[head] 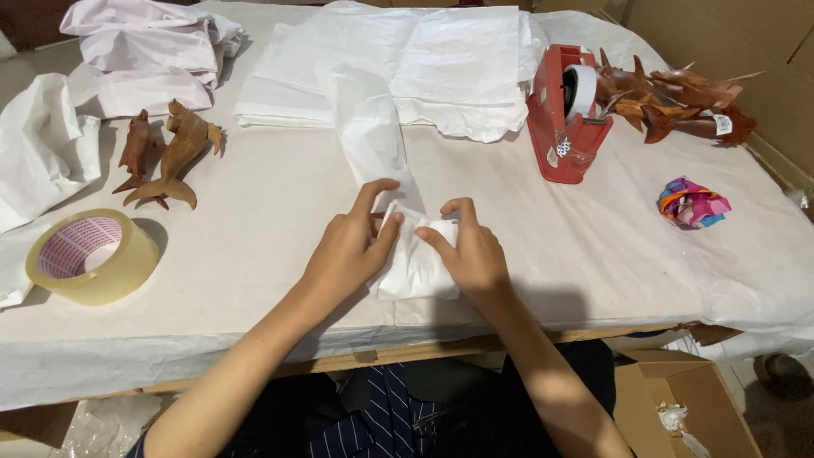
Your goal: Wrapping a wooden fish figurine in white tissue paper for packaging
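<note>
The fingers (383,222) of the left hand (348,250) and of the right hand (475,254) are closed on a small bundle wrapped in white tissue paper (415,259), which lies on the paper-covered surface (254,220) near its front edge. To do this fold well, I think both thumbs should press the paper tight against the bundle. Two brown wooden fish carvings (165,157) and a roll of clear packing tape (89,254) lie to the left, a red tape dispenser (564,114) to the right.
</note>
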